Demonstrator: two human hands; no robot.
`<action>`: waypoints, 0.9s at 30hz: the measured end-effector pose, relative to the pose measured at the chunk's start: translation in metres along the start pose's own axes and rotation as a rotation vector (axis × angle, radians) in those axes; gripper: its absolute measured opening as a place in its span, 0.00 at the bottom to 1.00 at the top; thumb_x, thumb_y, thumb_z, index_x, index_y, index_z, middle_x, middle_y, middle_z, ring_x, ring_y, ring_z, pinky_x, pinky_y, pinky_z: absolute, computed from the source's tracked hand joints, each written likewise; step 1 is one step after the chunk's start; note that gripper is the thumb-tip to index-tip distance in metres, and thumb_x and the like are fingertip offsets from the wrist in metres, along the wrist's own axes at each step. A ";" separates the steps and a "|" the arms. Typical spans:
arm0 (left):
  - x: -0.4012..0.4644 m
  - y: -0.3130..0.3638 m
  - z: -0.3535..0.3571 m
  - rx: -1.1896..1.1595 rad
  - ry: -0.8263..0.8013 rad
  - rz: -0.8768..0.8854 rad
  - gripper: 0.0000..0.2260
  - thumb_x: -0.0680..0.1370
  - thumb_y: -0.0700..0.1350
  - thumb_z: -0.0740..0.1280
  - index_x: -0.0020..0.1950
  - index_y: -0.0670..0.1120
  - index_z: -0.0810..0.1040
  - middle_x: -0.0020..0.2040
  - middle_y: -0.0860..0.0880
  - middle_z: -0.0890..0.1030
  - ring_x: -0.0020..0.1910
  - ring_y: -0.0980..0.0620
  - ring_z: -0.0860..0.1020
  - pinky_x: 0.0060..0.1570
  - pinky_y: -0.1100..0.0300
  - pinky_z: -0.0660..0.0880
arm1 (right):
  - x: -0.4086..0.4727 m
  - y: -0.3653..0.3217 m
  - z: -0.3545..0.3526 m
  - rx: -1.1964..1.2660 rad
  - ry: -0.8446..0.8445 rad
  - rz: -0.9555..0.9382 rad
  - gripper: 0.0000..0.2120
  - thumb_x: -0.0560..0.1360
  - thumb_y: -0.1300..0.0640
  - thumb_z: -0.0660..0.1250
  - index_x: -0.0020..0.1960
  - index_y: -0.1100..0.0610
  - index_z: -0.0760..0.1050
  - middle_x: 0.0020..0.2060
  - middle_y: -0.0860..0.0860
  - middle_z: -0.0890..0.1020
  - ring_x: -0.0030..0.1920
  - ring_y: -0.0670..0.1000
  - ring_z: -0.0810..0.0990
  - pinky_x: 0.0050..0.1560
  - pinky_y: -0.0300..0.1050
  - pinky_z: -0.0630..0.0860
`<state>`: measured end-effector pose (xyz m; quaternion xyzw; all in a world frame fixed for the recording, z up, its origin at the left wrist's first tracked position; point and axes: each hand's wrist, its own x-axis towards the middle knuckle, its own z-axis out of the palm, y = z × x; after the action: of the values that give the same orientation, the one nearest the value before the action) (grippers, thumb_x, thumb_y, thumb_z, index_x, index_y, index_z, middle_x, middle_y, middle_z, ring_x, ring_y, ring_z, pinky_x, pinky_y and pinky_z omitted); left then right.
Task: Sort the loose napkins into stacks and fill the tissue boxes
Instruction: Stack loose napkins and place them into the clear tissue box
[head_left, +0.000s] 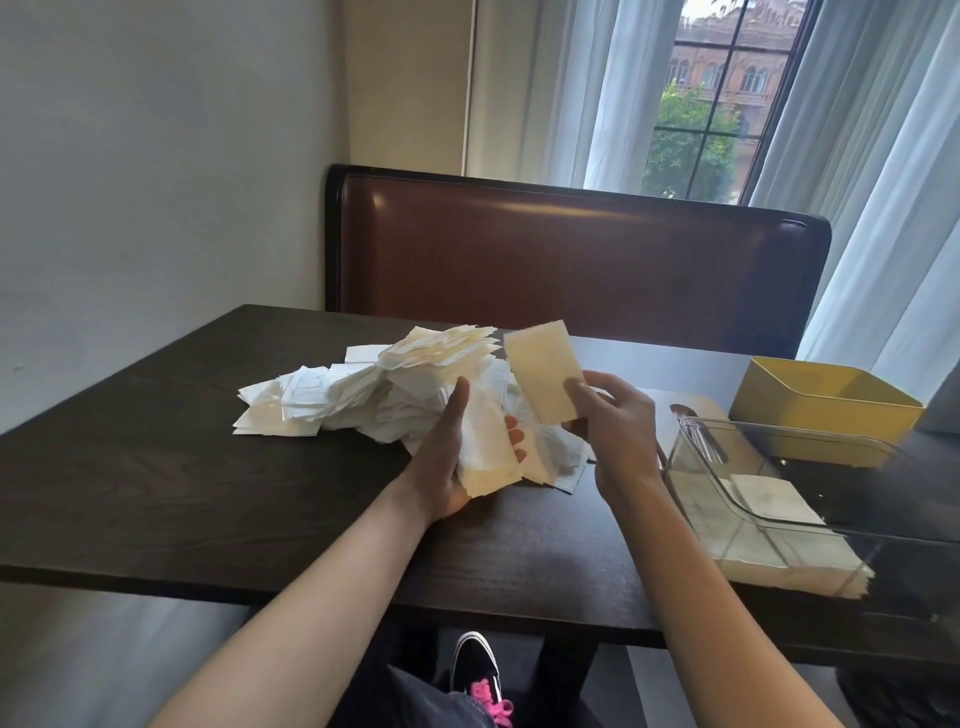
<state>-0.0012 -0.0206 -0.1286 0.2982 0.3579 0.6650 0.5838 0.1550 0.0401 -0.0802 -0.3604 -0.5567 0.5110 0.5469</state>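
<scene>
The right hand (610, 421) pinches a single folded napkin (545, 371) between thumb and curled fingers, holding it upright above the dark wooden table (208, 493). The left hand (449, 457) grips a small stack of folded napkins (485, 452), thumb along one edge and fingertips curled round the other (they show at the stack's right side). Just behind both hands lies the loose heap of white napkins (363, 389), spread across the table's middle. To the right stands a clear plastic box (779, 467) with a squared napkin stack (769, 499) inside; more napkins lie under or beside it. A yellow box (826, 405) sits just behind, and a metal spoon (685, 413) rests near the clear box's far corner.
</scene>
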 end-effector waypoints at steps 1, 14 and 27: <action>-0.002 0.000 0.003 0.010 -0.020 0.015 0.32 0.80 0.68 0.52 0.72 0.46 0.72 0.52 0.46 0.86 0.52 0.49 0.85 0.49 0.53 0.82 | -0.004 -0.001 0.002 0.039 -0.022 0.030 0.05 0.77 0.63 0.68 0.52 0.61 0.81 0.44 0.57 0.84 0.41 0.53 0.84 0.34 0.38 0.79; 0.002 -0.003 0.001 0.033 0.007 -0.026 0.20 0.86 0.50 0.53 0.69 0.40 0.74 0.61 0.41 0.83 0.60 0.44 0.82 0.57 0.48 0.77 | -0.004 0.036 0.013 -0.382 -0.073 0.065 0.12 0.76 0.56 0.69 0.36 0.60 0.82 0.32 0.49 0.83 0.36 0.51 0.81 0.43 0.54 0.80; 0.003 0.000 -0.004 0.020 0.076 -0.024 0.19 0.82 0.51 0.63 0.70 0.44 0.75 0.47 0.45 0.84 0.47 0.45 0.83 0.49 0.49 0.80 | 0.044 0.052 0.004 -0.709 -0.189 -0.076 0.14 0.72 0.58 0.73 0.57 0.57 0.82 0.47 0.50 0.84 0.47 0.51 0.81 0.45 0.40 0.76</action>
<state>-0.0047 -0.0185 -0.1309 0.2741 0.3898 0.6654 0.5746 0.1364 0.0934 -0.1193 -0.4577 -0.7604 0.2966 0.3526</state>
